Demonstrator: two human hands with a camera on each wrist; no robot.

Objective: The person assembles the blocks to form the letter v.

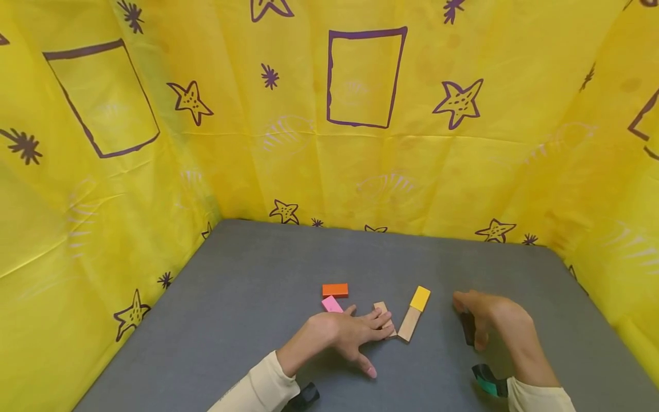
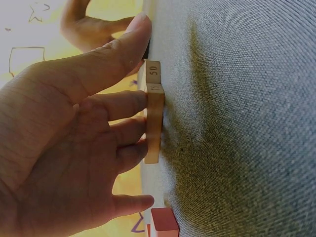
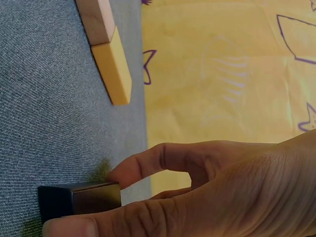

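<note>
On the table (image 1: 247,274) are laid an orange block (image 1: 335,291), a pink block (image 1: 331,304), a yellow block (image 1: 420,298) and two wooden blocks (image 1: 409,325), ends touching.

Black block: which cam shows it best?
Right wrist: the black block is close up with two faces visible, though the right hand partly covers it. Head shows it small and dark, partly hidden by that hand. Left wrist gives at most a dark sliver near that hand, too little to be sure.
</note>
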